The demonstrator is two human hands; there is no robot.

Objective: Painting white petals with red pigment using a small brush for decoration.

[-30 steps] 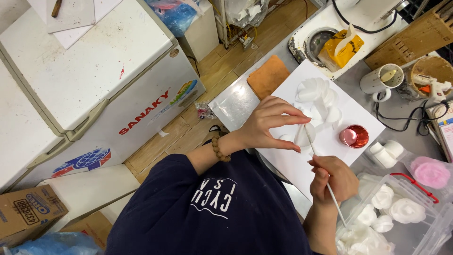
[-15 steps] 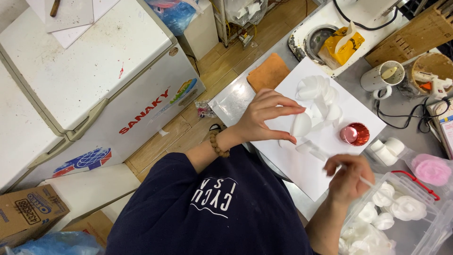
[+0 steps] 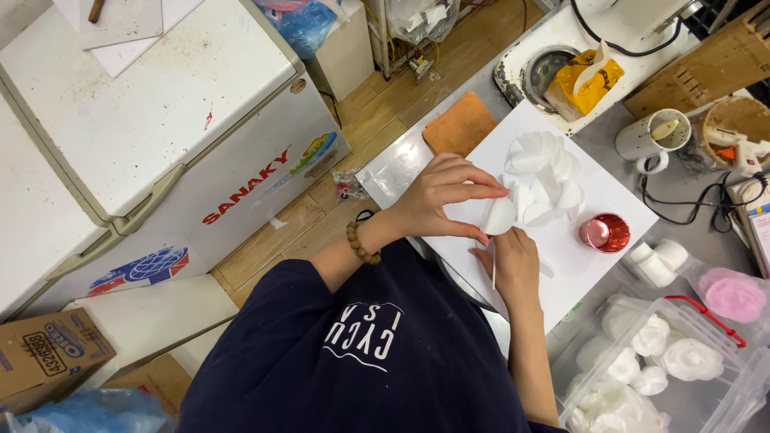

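Lying flat on bench: white sheet [image 3: 589, 265], on which all the work is placed.
Box: clear plastic box [image 3: 726, 365] with red handle, at the near right corner, filled with finished white flowers [image 3: 691, 358].
Flower: white petal flower [image 3: 544, 172] is laid on the sheet, well beyond the hands.
Left hand [image 3: 437, 196]: fingers are closed on one white petal [image 3: 499, 215], which is pinched at its edge just beside the flower.
Right hand [image 3: 513, 265]: a thin white stick [image 3: 494, 269] is gripped between closed fingers, directly under the petal.
Cup: small red foil cup [image 3: 604, 232] is standing right of the petal.
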